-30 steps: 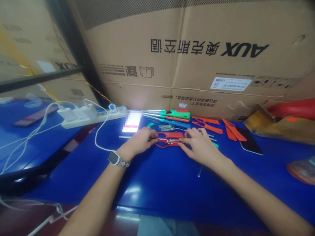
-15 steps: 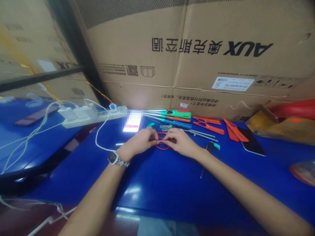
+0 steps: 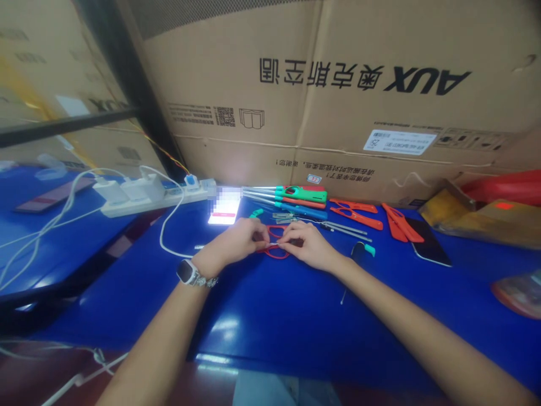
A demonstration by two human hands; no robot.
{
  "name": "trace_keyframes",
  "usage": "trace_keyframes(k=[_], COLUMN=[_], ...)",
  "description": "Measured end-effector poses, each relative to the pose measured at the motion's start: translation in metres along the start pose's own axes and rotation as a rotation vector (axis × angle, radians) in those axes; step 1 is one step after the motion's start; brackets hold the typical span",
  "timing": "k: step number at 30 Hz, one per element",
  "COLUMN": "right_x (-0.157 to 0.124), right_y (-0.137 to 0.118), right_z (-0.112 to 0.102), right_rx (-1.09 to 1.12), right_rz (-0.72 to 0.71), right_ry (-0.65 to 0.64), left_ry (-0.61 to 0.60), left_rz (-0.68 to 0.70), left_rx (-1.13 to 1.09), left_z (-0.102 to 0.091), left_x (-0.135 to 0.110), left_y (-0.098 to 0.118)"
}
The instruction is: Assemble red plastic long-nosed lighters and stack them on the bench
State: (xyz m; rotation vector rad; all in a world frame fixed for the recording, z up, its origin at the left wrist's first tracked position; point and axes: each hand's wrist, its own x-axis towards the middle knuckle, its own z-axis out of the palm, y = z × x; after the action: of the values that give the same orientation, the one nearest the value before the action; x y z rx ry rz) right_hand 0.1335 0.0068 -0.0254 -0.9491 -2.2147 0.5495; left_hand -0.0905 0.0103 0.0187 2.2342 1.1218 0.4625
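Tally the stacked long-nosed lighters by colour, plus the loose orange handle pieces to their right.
Green lighter: 1
Orange lighter: 1
Blue lighter: 1
Red lighter, mostly hidden: 1
Loose orange handle pieces: 4
Total: 8

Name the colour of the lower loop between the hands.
The lower loop is red; the head view shows it best.

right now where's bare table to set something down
Blue tabletop is bare between the left forearm and thin rod, and between the right forearm and black phone. Crowded: beyond the right hand, with lighters and orange casings by the cardboard box.
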Motion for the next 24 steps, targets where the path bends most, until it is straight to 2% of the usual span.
trace_keyframes(k=[5,8,15,19,24], right_x=[-0.002,-0.001,0.002,0.003,0.005], right_y=[-0.003,-0.004,-0.005,-0.007,-0.009], right_z=[-0.002,-0.002,0.001,0.002,0.002], right_rx=[-0.048,-0.073,0.029,0.052,0.045], right_rz=[-0.001,0.018,0.152,0.206,0.228], right_ry=[-0.020,-0.029,0.022,0.025,0.023], left_ry=[0.004,-0.002,0.046,0.058,0.071], left_rz=[0.074,0.058,0.024,-0.046,-0.009], left_rx=[0.147,0.212,0.191,0.101,0.106], left_z=[0.001,0.002,0.008,0.009,0.008], left_x=[-0.003,-0.004,0.000,0.001,0.000], left_y=[0.008,0.010,0.003,-0.001,-0.001])
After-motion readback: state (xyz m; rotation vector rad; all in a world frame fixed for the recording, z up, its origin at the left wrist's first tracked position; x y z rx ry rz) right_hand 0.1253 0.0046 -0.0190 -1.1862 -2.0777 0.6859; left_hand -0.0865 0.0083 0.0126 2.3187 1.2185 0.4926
